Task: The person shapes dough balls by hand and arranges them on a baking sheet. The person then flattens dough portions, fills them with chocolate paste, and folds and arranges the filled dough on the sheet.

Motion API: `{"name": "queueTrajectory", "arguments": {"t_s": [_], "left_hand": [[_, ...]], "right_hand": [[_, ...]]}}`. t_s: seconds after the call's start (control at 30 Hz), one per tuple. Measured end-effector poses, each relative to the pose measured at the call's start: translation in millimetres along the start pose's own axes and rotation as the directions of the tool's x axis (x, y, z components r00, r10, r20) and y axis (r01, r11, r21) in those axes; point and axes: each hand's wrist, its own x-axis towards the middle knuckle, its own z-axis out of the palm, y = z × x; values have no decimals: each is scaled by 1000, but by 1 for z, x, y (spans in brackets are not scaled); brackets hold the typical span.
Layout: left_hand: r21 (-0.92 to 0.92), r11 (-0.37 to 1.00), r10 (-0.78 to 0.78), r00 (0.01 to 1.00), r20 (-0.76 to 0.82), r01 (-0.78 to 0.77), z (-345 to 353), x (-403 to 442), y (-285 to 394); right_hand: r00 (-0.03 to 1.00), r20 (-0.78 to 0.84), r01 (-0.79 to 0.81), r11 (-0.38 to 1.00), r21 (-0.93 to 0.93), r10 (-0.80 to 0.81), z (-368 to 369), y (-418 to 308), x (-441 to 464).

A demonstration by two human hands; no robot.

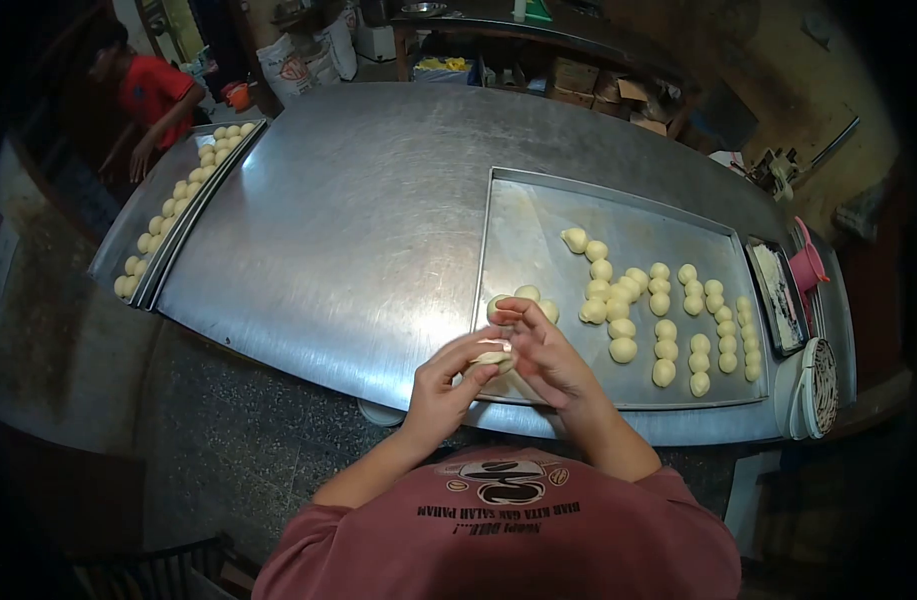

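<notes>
My left hand [446, 385] is closed around a small piece of pale dough [493, 357], holding it between thumb and fingers above the near left edge of a large metal tray [538, 200]. Beside it, my right hand [550, 355] is cupped with its fingers curved and apart, close to the dough. I cannot tell if it touches the piece. Just beyond my fingers sit a few dough balls [527, 293], partly hidden by my hands. Farther right on the tray, many dough balls [621, 350] lie in short rows and a cluster.
A black pan with white paste [775, 295], a pink dipper [806, 265] and a round brown-and-white item [824, 388] stand right of the tray. Another tray of dough balls [168, 208] lies at the steel table's [348, 200] left end, near a person in red [156, 100].
</notes>
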Motion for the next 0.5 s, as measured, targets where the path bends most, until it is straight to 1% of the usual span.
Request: {"name": "queueTrajectory", "arguments": {"t_s": [0.03, 0.07, 0.1, 0.13, 0.27, 0.3, 0.33, 0.37, 0.4, 0.43, 0.47, 0.5], "left_hand": [[-23, 996, 81, 996, -48, -82, 0, 1, -3], [-42, 985, 161, 982, -98, -166, 1, 2, -5], [-58, 966, 240, 959, -148, -251, 1, 3, -8], [-59, 967, 239, 960, -147, -249, 1, 2, -10], [-187, 978, 85, 994, -65, -96, 2, -1, -17], [-187, 978, 86, 995, -55, -95, 3, 0, -17], [-165, 980, 103, 993, -65, -112, 2, 1, -16], [-143, 981, 120, 990, -78, -130, 3, 2, -16], [-120, 982, 136, 987, -91, -146, 4, 2, -15], [-97, 982, 150, 983, -104, -160, 5, 1, -14], [-98, 983, 147, 984, -97, -156, 5, 0, -13], [-82, 988, 122, 990, -76, -129, 4, -1, -12]], "right_hand": [[991, 14, -131, 970, 205, 131, -2, 4, -6], [966, 55, -255, 882, 397, 254, -4, 8, -12], [925, 119, -363, 742, 564, 362, -5, 11, -15], [925, 117, -362, 742, 564, 362, -5, 14, -16], [949, -43, -248, 825, 509, 312, -3, 25, -23], [950, -52, -239, 825, 512, 308, -1, 24, -24], [973, -136, -126, 922, 366, 187, 4, 21, -23], [979, -196, -15, 980, 200, 56, 7, 18, -23], [969, -233, 90, 996, 25, -82, 10, 16, -23], [944, -246, 186, 970, -155, -220, 12, 16, -23], [942, -253, 184, 971, -154, -218, 13, 17, -24], [911, -195, 288, 898, -332, -364, 14, 18, -25]]}}
